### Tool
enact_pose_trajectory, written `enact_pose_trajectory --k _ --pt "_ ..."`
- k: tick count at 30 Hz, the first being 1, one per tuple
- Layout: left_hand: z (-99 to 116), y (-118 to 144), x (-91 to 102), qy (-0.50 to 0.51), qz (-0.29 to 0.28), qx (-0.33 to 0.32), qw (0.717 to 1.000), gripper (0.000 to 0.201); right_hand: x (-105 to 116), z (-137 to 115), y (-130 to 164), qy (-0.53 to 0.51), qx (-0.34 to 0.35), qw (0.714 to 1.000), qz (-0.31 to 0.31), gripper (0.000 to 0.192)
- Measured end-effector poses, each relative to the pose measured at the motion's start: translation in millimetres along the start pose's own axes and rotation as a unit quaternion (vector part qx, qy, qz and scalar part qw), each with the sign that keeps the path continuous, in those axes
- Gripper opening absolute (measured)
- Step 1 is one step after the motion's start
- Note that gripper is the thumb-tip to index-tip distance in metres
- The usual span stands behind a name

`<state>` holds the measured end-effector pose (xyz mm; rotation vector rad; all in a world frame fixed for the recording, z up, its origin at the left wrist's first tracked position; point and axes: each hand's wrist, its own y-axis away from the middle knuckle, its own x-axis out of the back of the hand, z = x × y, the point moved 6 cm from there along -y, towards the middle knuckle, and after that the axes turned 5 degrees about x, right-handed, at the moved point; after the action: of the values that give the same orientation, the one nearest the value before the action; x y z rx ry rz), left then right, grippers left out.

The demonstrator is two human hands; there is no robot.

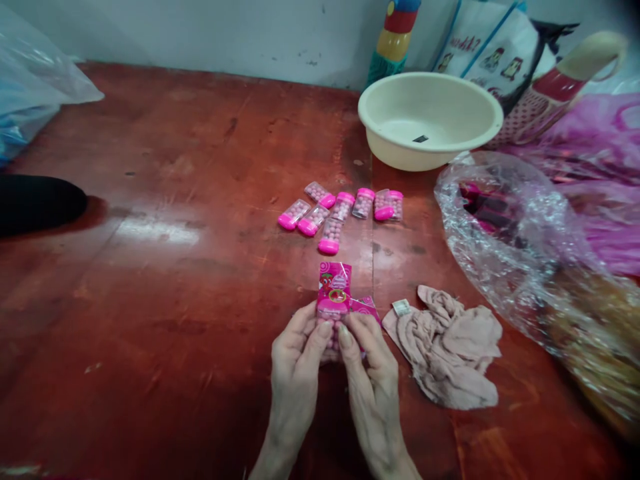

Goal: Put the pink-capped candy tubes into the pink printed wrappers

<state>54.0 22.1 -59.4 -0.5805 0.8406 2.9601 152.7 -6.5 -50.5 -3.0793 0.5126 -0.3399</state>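
Observation:
Between my left hand (300, 357) and my right hand (369, 363) is a small clear candy container (330, 337) full of pink balls. A bright pink printed wrapper (334, 287) with a strawberry picture covers its far end. Both thumbs press on the near part, and the fingers curl around the sides, partly hidden. Another pink wrapper piece (365, 308) shows just behind my right fingers; what it belongs to is hidden. Beyond my hands lie several pink-capped candy containers (330, 233) without wrappers, loosely grouped on the red-brown wooden surface (200, 320).
A crumpled beige cloth (450, 347) lies right of my hands. Behind it, a clear plastic bag (500, 267) holds dark pink items. A cream basin (430, 133) stands at the back, beside bottles and bags. A black rounded object (40, 203) juts in from the left, below a plastic bag (40, 73).

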Motion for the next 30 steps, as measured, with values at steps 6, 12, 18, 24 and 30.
enact_pose_trajectory --k 6,12,18,24,30 --pt "2 2 -1.4 -0.029 0.010 -0.017 0.999 0.026 13 -20 -12 0.151 0.130 0.980 0.008 0.027" --pt "0 -2 -0.8 -0.020 -0.020 0.004 1.000 0.028 13 -38 -17 0.319 0.299 0.899 -0.040 0.026" --pt "-6 -8 1.5 0.025 -0.024 0.030 0.999 0.022 10 -38 -34 0.321 0.264 0.901 -0.124 0.025" --pt "-5 -9 4.2 0.050 -0.004 0.040 0.998 0.019 -2 -32 -35 0.354 0.271 0.889 -0.107 0.025" --pt "-6 -12 2.5 0.087 -0.018 0.073 0.993 0.020 -1 -27 -36 0.348 0.269 0.895 -0.078 0.027"
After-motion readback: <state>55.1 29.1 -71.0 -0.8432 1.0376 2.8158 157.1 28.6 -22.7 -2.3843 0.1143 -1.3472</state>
